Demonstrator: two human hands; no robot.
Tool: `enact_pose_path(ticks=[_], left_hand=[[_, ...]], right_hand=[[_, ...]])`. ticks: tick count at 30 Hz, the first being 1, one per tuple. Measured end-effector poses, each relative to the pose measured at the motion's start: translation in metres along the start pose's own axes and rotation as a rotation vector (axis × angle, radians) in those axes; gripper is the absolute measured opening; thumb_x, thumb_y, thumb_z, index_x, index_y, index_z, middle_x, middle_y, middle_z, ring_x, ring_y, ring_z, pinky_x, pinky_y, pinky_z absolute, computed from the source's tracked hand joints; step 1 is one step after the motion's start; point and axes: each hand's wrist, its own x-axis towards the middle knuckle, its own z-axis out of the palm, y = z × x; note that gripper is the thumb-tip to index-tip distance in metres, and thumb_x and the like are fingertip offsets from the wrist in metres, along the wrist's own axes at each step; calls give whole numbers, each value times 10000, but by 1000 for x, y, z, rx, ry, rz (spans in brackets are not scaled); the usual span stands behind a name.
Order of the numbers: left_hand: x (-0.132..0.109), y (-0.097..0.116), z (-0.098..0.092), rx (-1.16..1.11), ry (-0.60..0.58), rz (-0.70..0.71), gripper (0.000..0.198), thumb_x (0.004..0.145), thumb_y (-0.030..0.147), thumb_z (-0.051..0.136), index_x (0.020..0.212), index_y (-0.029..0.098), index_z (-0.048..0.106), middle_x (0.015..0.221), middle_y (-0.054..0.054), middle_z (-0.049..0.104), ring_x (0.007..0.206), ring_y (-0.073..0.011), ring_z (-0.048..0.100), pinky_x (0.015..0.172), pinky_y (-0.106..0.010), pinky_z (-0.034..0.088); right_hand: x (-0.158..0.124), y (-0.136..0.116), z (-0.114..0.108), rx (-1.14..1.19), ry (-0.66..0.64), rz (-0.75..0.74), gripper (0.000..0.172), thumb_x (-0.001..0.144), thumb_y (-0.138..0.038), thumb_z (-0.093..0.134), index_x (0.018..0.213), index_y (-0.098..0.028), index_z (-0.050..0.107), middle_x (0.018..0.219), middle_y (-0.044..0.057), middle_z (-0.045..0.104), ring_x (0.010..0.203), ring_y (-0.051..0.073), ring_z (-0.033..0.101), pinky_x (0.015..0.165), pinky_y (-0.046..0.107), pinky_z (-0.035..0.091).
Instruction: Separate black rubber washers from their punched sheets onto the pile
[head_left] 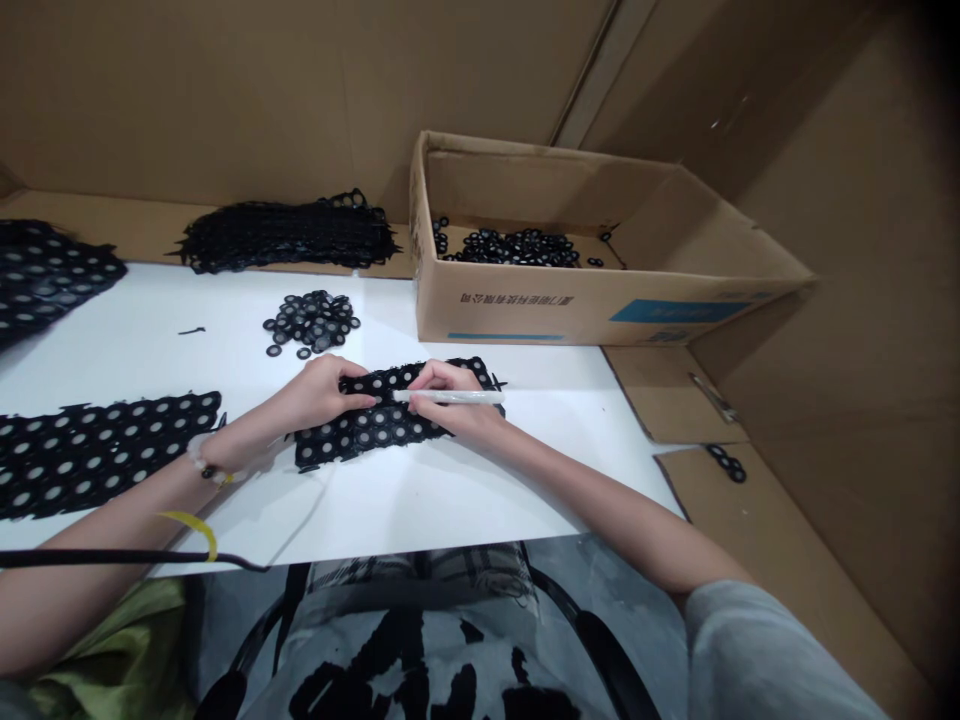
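Note:
A black perforated sheet with grey-centred rings lies flat on the white table top, in front of me. My left hand grips the sheet's left part, fingers on top. My right hand is at its right end, shut around a slim white stick, perhaps a marker, that lies across the sheet. The hands nearly meet over the sheet and hide its upper middle. A longer strip of the same sheet lies to the left, under my left forearm.
A cardboard box at the back right holds loose black rings. A heap of rings lies on the table behind my hands. A stack of black sheets lies along the back, with another sheet at far left. Cardboard walls surround the table.

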Motion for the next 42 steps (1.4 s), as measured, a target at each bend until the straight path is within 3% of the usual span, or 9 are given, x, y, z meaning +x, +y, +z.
enact_pose_path(ticks=[7,20,32,37,42], left_hand=[[0,4,-2,-43,-21,25,260,762,428,655,789,176,713,769,-21,729,699,-186,618,657,-279,418],[2,1,-1,-154,-15,4,324,728,469,678,784,155,732,768,-44,724,716,-202,618,633,-282,442],[2,5,-4,-76,-4,68,312,723,474,678,743,164,716,674,-24,660,663,-175,574,626,-278,415],[3,10,-10,-40,-41,75,334,718,482,669,636,159,642,651,-8,600,638,-156,522,624,-272,378],[3,9,-17,50,-85,0,414,719,543,649,568,178,525,536,42,459,540,-121,409,534,-256,283]], right_hand=[[2,4,0,116,20,64,126,776,-296,643,801,-191,576,746,21,694,706,155,663,654,275,492],[1,0,9,32,79,65,157,805,-344,630,813,-192,593,763,20,691,717,153,643,659,278,466],[1,-4,17,-16,84,39,127,811,-315,634,796,-190,615,771,11,673,686,130,598,616,251,414],[2,-1,13,1,66,35,162,792,-352,664,794,-192,636,759,5,670,698,131,596,626,251,421],[5,5,2,131,-62,84,219,796,-374,661,926,-199,667,829,32,715,752,148,650,685,276,489]])
